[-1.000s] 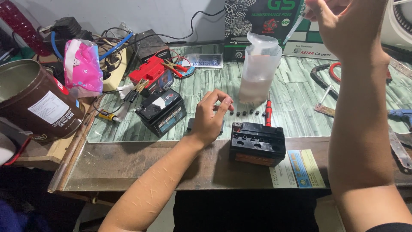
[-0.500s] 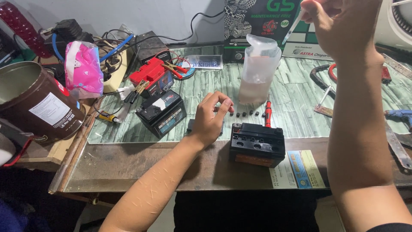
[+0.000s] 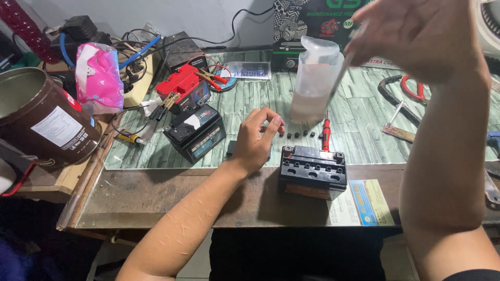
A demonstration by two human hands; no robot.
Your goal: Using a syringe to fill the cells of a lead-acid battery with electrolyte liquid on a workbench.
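1. Two hands are in view: my left hand (image 3: 256,139) rests on the glass-topped wooden workbench (image 3: 156,192), and my right hand (image 3: 422,34) is raised far and to the right, above the bench.
2. My left fingers (image 3: 271,120) are loosely curled and slightly spread, closed on nothing; their tips come down beside a short row of small black caps (image 3: 297,135) lying on the bench. Whether a fingertip touches the nearest cap I cannot tell.
3. My right fingers are bunched together, pinched on a thin pale rod or tube (image 3: 341,78) that slants down and left from the hand; it is blurred, so I cannot tell exactly what it is.
4. That rod crosses in front of a translucent white plastic bottle holding clear liquid (image 3: 315,78), which stands upright just beyond the caps.
5. Near the front edge, just right of my left hand, sits a small black rectangular battery with a row of open filler holes along its top (image 3: 312,169).
6. Just beyond that battery a red-handled screwdriver (image 3: 326,134) lies beside the caps.
7. To the left of my left hand stands a second black battery with a label (image 3: 195,132); farther left, a large brown tin can (image 3: 41,122).
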